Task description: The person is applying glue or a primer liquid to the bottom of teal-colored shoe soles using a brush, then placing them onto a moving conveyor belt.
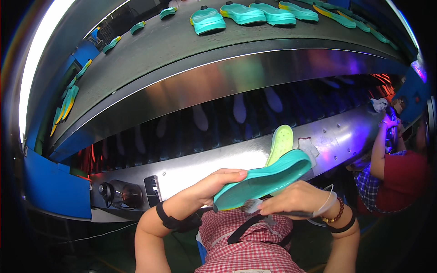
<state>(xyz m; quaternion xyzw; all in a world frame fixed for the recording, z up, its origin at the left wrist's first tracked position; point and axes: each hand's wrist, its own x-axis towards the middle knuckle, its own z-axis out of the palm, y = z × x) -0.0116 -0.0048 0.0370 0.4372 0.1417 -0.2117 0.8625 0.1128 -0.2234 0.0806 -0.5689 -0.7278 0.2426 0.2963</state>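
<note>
My left hand (225,179) grips a teal shoe sole (261,179) by its far edge, thumb on the rim, with the hollow side tilted toward me. In my right hand (291,200) is a flat brush (250,205), its bristles close against the near edge of the sole; whether they touch it I cannot tell. The fingers partly hide the brush's handle. Just beyond the sole, a yellow-green sole piece (281,142) with small dots lies on the metal ledge (218,164). A whitish crumpled cloth (309,148) lies beside it, partly covered by the teal sole.
Several teal soles (248,14) line the upper dark belt (173,50). Beneath it, pale sole-shaped pieces (240,108) lie in a dark, violet-lit channel. A phone (153,188) and a dark-lidded jug (124,193) stand at left. A co-worker's arm (378,152) reaches in at right.
</note>
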